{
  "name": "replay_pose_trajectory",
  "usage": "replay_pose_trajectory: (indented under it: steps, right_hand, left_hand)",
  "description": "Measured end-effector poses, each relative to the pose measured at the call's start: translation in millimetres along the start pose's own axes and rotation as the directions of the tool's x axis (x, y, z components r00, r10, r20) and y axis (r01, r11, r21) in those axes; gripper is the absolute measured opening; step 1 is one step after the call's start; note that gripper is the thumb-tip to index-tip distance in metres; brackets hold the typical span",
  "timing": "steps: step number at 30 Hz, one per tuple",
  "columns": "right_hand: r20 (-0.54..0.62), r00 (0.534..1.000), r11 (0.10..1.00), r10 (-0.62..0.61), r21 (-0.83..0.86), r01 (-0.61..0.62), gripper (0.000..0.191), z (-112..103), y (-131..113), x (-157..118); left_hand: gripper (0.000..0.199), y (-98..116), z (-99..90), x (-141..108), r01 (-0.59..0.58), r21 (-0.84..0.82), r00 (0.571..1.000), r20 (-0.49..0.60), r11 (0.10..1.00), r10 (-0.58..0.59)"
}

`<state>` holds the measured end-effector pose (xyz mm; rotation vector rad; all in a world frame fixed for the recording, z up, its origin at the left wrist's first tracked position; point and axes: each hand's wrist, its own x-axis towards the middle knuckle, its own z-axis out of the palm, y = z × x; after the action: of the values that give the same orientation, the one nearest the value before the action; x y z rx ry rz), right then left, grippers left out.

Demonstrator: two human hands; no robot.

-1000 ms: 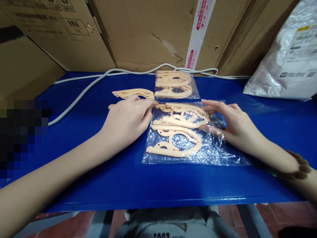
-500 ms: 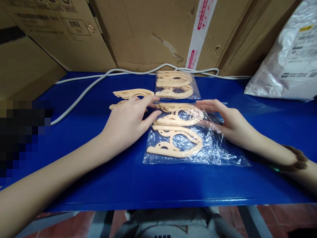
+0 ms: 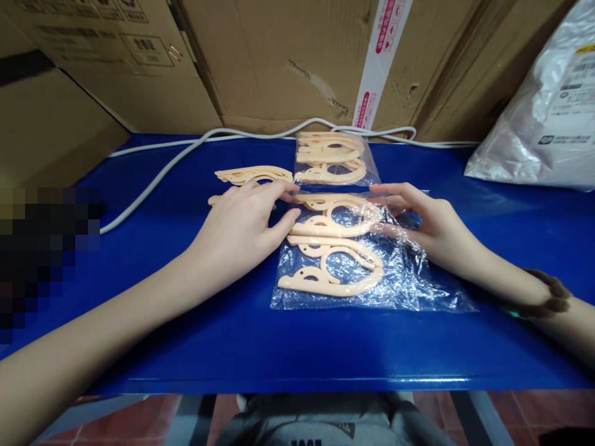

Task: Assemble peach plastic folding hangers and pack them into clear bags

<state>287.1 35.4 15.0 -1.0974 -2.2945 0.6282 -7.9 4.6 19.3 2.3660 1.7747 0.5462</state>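
A clear plastic bag (image 3: 353,300) lies flat on the blue table, with several beige folding hangers (image 3: 351,288) in it. My left hand (image 3: 244,220) rests at the bag's left edge, thumb and index finger apart beside the hanger ends. Across from it, my right hand (image 3: 421,217) has its fingers stretched and spread at the bag's right part. Its lower fingertips look partly covered by glossy film; I cannot tell whether they are inside the bag. Loose beige folding hangers (image 3: 253,172) lie beyond my left hand, partly hidden by it.
A second clear bag of beige hangers (image 3: 332,173) lies just behind the first. A white cable (image 3: 162,164) runs along the back of the blue table (image 3: 297,353). Cardboard boxes (image 3: 260,68) stand behind, and a white plastic parcel (image 3: 534,136) sits at the right.
The whole view has shifted slightly, with things appearing a little further right. Both hands stay about where they were around the bag.
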Motion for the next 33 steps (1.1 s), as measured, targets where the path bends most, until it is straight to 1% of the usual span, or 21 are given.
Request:
replay_pose_trajectory:
  steps: [3,6,9,11,13,16,19,24,30,33]
  right_hand:
    - [-0.009,1.000,1.000,0.011,-0.024,-0.012,0.053,2,-1,0]
    - [-0.013,1.000,0.998,0.011,-0.061,-0.012,0.051,2,-3,0]
    - [-0.016,1.000,0.995,0.015,-0.097,-0.016,0.050,2,-6,-1]
    - [-0.025,1.000,0.993,0.010,-0.120,-0.012,0.049,3,-6,-2]
    - [-0.034,0.999,0.990,-0.007,-0.140,0.002,0.049,4,-5,-2]
    - [-0.040,0.999,0.986,-0.021,-0.164,0.014,0.050,4,-5,-2]
    - [-0.046,0.999,0.982,-0.025,-0.188,0.016,0.049,4,-5,-1]
    - [-0.064,0.998,0.978,-0.024,-0.210,0.010,0.048,5,-5,-1]
    - [-0.064,0.998,0.985,-0.022,-0.173,0.010,0.049,6,-4,-1]
    - [-0.065,0.998,0.983,-0.027,-0.184,0.014,0.048,6,-4,-1]
  left_hand:
    - [0.042,0,-1.3,0,0.022,-0.078,1.000,-0.014,0.997,-0.023]
    - [0.043,-1,-2.3,1,0.047,-0.132,0.999,-0.002,0.990,-0.047]
    - [0.040,-2,-2.2,1,0.047,-0.118,0.999,0.003,0.992,-0.047]
    - [0.038,-3,-2.2,3,0.002,-0.028,1.000,-0.027,1.000,-0.002]
    - [0.038,-5,-2.6,6,-0.087,0.092,0.995,-0.049,0.992,0.092]
    - [0.040,-10,-2.8,14,-0.223,0.209,0.973,-0.017,0.952,0.232]
    - [0.039,-16,-0.6,22,-0.301,0.252,0.952,0.025,0.920,0.305]
    - [0.037,-22,4.4,29,-0.362,0.290,0.929,0.036,0.886,0.368]
    - [0.038,-25,6.3,34,-0.377,0.286,0.925,0.075,0.881,0.371]
    - [0.039,-26,8.8,35,-0.384,0.298,0.923,0.086,0.874,0.376]
